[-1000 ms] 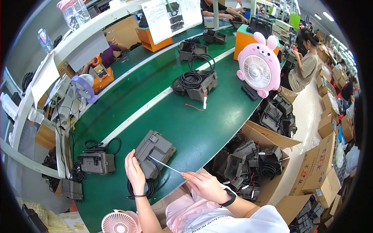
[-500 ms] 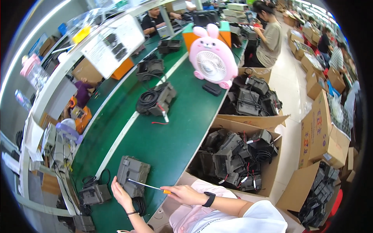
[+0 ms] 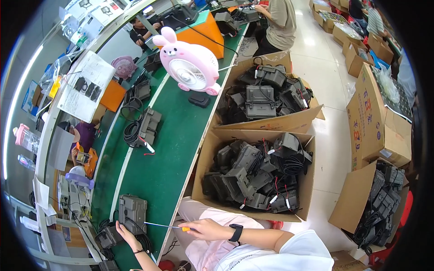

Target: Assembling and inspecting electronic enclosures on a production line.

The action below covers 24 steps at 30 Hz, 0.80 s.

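My right hand (image 3: 205,229) is closed round the orange handle of a screwdriver (image 3: 162,225), whose thin shaft points left. The tip lies at the lower right edge of a dark grey plastic box (image 3: 133,208); whether it touches, I cannot tell. Against the near left side of that box rests my left hand (image 3: 128,236), its fingers stretched out. Just below the box lies a black coiled cable (image 3: 144,242), partly hidden by my left wrist. A second dark box (image 3: 108,236) with a cable is left of my left hand.
Farther up the green bench (image 3: 158,180) lies another box with coiled cable (image 3: 147,126), before a pink rabbit-shaped fan (image 3: 192,67). Right of the bench, cardboard cartons (image 3: 253,216) hold several dark boxes. A shelf frame (image 3: 45,167) borders the left. A person (image 3: 280,27) works at the far end.
The view has shifted, so the bench and box appear farther left. The screwdriver tip has gone from the box's face to its lower right edge. Both hands stay near the box.
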{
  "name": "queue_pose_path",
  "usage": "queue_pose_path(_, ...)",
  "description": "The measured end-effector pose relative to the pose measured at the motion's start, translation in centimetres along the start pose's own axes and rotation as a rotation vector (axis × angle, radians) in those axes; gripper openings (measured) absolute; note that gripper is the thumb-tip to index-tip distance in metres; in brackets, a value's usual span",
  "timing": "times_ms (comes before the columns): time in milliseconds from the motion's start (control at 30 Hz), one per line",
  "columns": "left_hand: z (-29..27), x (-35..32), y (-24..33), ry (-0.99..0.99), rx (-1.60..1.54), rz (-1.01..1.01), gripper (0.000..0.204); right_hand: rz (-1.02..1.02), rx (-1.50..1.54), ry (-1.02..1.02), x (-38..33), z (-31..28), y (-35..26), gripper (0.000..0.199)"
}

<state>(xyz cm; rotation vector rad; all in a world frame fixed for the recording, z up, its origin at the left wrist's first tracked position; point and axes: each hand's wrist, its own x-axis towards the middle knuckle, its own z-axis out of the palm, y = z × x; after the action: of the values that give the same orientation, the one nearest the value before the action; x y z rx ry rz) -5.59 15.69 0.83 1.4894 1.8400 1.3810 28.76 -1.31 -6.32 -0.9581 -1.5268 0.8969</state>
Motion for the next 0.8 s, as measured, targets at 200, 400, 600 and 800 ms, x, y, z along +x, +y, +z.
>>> queue_pose_path(200,0.2,0.6,-1.1,0.012,-0.021,0.021,0.042,-0.008,0.025,0.011,-0.8,-0.9,-0.2,0.037)
queue_pose_path(400,0.5,0.4,-0.9,0.058,0.054,0.058,0.04,0.047,0.008,-0.043,-0.5,-0.9,-1.9,0.033)
queue_pose_path(600,0.7,-0.6,0.1,0.019,0.027,0.067,0.041,-0.037,0.057,0.026,-1.1,1.3,-2.1,0.033)
queue_pose_path(800,1.0,-1.3,1.7,-0.044,-0.245,-0.067,0.043,0.02,0.138,0.032,-1.7,3.2,-2.4,0.033)
